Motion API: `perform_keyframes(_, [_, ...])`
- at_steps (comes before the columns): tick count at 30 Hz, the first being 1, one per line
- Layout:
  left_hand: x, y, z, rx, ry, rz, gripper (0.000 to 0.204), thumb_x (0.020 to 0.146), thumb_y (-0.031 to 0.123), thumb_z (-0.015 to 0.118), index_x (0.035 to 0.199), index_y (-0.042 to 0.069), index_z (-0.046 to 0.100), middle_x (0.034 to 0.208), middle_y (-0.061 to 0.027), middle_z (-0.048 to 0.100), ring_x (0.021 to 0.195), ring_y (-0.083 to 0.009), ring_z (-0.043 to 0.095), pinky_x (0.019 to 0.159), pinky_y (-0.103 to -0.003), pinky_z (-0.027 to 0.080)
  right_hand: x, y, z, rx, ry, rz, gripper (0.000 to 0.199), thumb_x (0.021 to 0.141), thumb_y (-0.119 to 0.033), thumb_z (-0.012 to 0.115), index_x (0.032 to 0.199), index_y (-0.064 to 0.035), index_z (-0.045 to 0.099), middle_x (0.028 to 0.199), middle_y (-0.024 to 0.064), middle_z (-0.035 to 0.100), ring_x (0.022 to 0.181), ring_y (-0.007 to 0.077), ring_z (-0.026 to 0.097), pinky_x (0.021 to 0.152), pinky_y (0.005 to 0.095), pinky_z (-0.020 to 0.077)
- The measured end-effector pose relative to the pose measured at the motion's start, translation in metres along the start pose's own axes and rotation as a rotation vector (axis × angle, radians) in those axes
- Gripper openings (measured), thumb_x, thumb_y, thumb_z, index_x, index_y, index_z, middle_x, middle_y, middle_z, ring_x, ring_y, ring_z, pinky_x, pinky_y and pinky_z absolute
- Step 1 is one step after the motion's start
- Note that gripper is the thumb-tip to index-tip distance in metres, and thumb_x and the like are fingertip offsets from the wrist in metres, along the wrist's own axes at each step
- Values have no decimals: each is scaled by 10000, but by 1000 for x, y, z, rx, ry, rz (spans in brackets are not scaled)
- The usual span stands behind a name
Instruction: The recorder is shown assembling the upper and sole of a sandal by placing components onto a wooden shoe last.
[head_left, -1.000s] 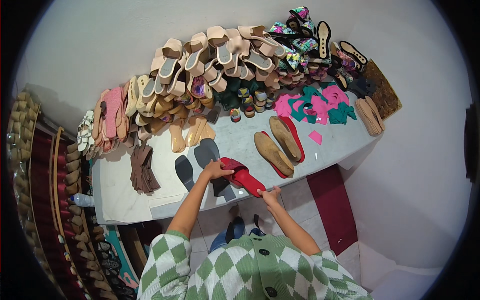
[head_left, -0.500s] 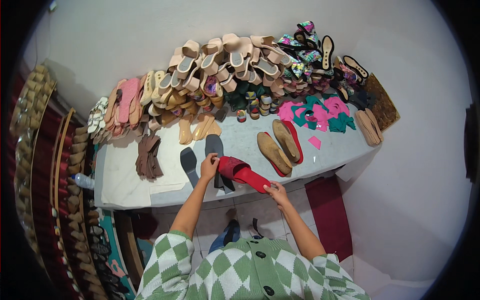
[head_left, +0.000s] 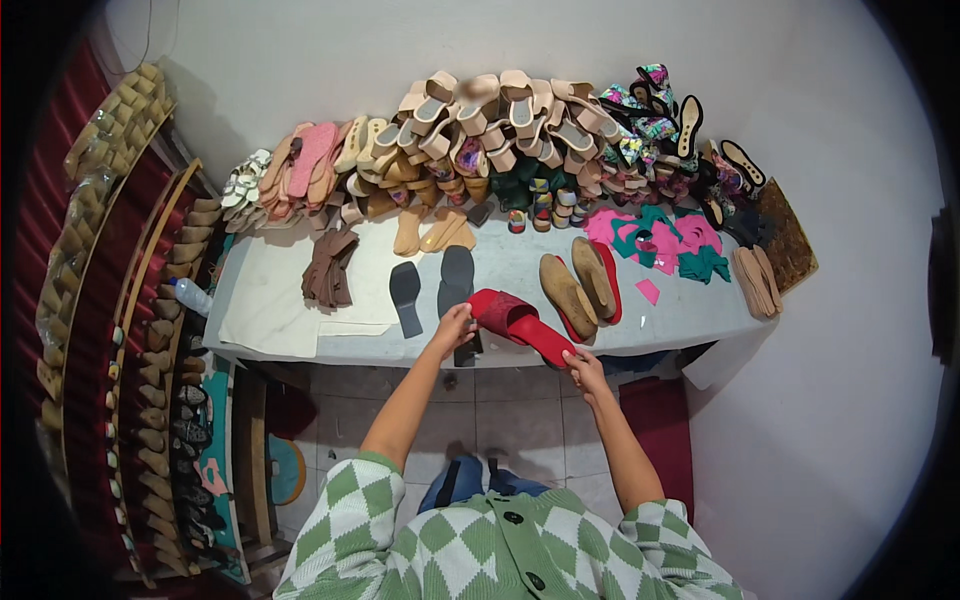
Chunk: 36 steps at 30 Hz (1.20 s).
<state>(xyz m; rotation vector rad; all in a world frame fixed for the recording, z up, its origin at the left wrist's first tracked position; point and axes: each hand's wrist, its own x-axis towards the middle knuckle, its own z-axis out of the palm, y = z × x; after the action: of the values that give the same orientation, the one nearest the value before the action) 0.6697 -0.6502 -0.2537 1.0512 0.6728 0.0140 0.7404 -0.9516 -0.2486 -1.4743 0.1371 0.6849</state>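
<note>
A red slide sandal (head_left: 545, 340) with a darker red strap hangs in front of me over the table's near edge, tilted down to the right. My left hand (head_left: 457, 328) grips its left end beside the strap, fingers closed. At the other end, my right hand (head_left: 586, 370) pinches the sandal's tip between thumb and fingers. Behind my left hand lie dark grey soles (head_left: 405, 298), partly covered by that hand. Just beyond the sandal, a pair of brown shoe lasts (head_left: 566, 297) rests with red soles beneath them.
Heaped sandals (head_left: 520, 120) line the wall behind the table (head_left: 360, 345). Pink and teal scraps (head_left: 650, 240) lie at the right, brown strips (head_left: 330, 268) at the left, tan insoles (head_left: 435, 230) between. Shelves of lasts (head_left: 155, 390) and a plastic bottle (head_left: 192, 297) stand left.
The whole view has shifted, so the table shows higher and farther right. Both hands still hold the red sandal, which has kept nearly the same tilt.
</note>
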Motion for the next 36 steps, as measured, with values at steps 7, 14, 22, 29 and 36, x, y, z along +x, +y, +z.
perform_keyframes(7, [-18, 18, -24, 237, -79, 99, 292, 833, 299, 597, 1026, 91, 526, 811, -5, 612, 678, -52, 565, 479, -161, 353, -26, -11, 15, 74, -68, 129, 407, 760, -330, 684, 1037, -57, 562, 624, -35, 536, 463, 40, 452, 406, 189, 241])
perform_keyframes(14, [-45, 32, 2, -21, -15, -158, 319, 836, 302, 586, 1099, 164, 468, 976, -54, 559, 789, -131, 573, 638, -269, 454, -26, -32, 22, 27, -132, 148, 306, 774, -341, 669, 916, -92, 563, 587, -79, 466, 455, 14, 381, 408, 176, 225])
perform_keyframes(22, [-42, 21, -20, -154, -64, -307, 439, 807, 468, 582, 1140, 220, 441, 1117, -16, 515, 1035, -190, 518, 887, -475, 392, -14, -23, 51, -172, -108, 31, 381, 763, -277, 698, 1015, -35, 547, 657, -26, 544, 458, 3, 401, 387, 155, 273])
perform_keyframes(29, [-51, 14, 8, -146, -68, -59, 482, 789, 401, 639, 1150, 146, 447, 1073, -17, 537, 1012, -164, 522, 937, -414, 372, -7, -12, 75, 58, -197, 109, 510, 703, -329, 742, 1055, -26, 531, 635, -25, 544, 460, 3, 397, 399, 140, 283])
perform_keyframes(36, [-44, -4, 18, -338, 132, 115, 495, 778, 301, 679, 1128, 46, 440, 1016, -33, 557, 922, -150, 558, 833, -327, 445, -14, -9, 100, -106, -173, 84, 558, 705, -334, 739, 1098, -24, 492, 699, 11, 592, 476, 13, 432, 408, 161, 279])
